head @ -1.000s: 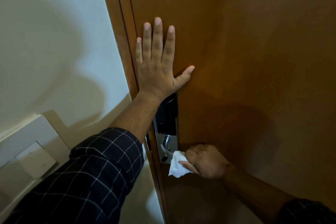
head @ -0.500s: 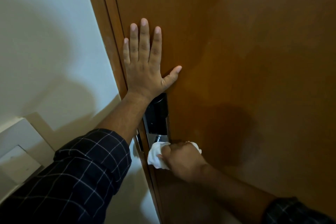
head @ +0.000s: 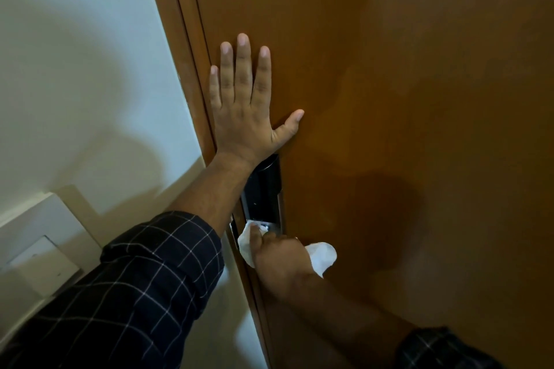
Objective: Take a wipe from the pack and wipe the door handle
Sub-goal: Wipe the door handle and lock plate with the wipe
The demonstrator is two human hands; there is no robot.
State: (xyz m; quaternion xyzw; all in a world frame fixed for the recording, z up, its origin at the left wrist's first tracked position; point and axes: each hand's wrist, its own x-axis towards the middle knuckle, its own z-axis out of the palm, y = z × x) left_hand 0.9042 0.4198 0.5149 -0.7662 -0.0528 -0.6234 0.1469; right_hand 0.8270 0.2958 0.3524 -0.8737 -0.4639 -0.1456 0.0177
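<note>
Wipe (head: 322, 255) now wrapped over handle

A pale wall (head: 75, 69) fills the left side, white with a faint green tint. Soft grey shadows fall across it, one broad curve high up and a darker band slanting down toward the lower left. Low on the wall sits a white panel (head: 39, 237), tilted in the view, with a smaller square plate (head: 45, 260) on its face. To the right, a brown wooden frame (head: 177, 48) runs down at a slant beside the wall. The brown door (head: 419, 99) takes the rest of the view; its surface is smooth, dimly lit, with a dark shadow patch low at centre.
</note>
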